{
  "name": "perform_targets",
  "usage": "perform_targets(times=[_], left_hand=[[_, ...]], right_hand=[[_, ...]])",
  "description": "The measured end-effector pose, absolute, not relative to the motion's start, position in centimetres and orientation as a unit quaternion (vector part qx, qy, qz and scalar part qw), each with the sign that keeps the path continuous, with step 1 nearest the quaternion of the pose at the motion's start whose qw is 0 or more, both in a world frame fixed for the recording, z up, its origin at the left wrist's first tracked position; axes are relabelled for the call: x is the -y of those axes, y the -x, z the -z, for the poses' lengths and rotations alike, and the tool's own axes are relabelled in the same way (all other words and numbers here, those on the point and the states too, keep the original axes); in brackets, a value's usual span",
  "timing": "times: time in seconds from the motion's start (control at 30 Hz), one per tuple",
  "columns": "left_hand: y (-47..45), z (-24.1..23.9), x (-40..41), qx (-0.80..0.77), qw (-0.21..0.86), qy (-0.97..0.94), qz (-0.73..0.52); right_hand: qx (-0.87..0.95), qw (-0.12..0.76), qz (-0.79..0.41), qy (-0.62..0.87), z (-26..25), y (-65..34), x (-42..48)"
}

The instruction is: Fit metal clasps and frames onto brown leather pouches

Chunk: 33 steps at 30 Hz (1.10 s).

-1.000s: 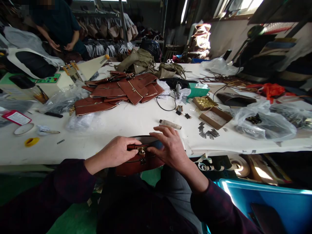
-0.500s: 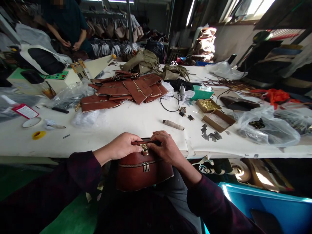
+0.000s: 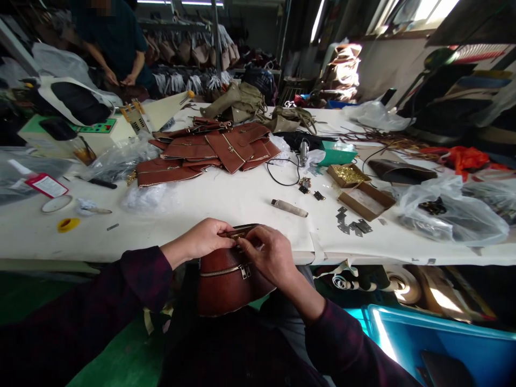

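Observation:
A brown leather bag (image 3: pixel 226 294) rests on my lap against the table's front edge, its raw-cut rim facing me. A brass zipper (image 3: pixel 221 271) with two metal pulls (image 3: pixel 245 272) crosses its near side. My left hand (image 3: pixel 201 239) pinches the bag's upper part beside the brass fitting, thumb and fingers closed. From the other side my right hand (image 3: pixel 274 257) is closed with thumb and forefinger at the small brass lock. Fingers mostly cover that lock, with only a bit of metal showing.
Beyond lie stacked brown leather pieces (image 3: pixel 173 171), a wrapped tool (image 3: pixel 289 208), dark metal plates (image 3: pixel 355 226), small cardboard boxes (image 3: pixel 366 201) and yellow tape (image 3: pixel 67 224). A blue bin (image 3: pixel 403 318) stands low on the right. Another person (image 3: pixel 108 43) works at the back left.
My right hand has shifted left and its fingers now cover the brass padlock, which hung in sight before. The bag has turned slightly. My left hand stays at its upper part.

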<state>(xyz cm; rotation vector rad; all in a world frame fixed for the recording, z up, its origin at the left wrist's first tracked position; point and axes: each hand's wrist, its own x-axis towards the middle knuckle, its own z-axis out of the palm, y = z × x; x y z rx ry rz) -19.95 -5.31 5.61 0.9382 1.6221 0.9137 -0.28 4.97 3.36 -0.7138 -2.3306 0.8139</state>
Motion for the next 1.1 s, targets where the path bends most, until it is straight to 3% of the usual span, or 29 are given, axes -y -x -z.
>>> perform_targets(times=[0.13,0.27,0.43,0.73,0.9,1.03,1.1], left_hand=[[19.8,-5.4,5.5,-0.677,0.478,-0.424,-0.365],[19.6,-5.4,5.8,-0.680,0.445,-0.463,-0.354],[19.1,-5.7,6.1,-0.693,0.405,-0.473,-0.363],[18.7,-6.3,6.1,-0.700,0.386,-0.477,-0.365],[19.1,-6.9,5.9,-0.667,0.481,-0.423,-0.380],[19.7,-7.6,5.7,-0.643,0.548,-0.405,-0.350],[20.1,-7.4,5.2,-0.640,0.549,-0.416,-0.341]], right_hand=[[0.895,0.174,-0.284,0.298,-3.5,0.9,-4.1],[0.925,0.154,-0.209,0.276,-3.5,1.2,-4.0],[0.939,0.173,-0.181,0.236,-2.5,1.1,-4.1],[0.895,0.257,-0.269,0.246,-1.8,1.0,-3.5],[0.872,0.268,-0.340,0.228,-2.3,0.0,-4.2],[0.844,0.352,-0.309,0.260,-3.2,-1.3,-6.7],[0.831,0.323,-0.353,0.283,-3.1,-1.7,-8.5]])
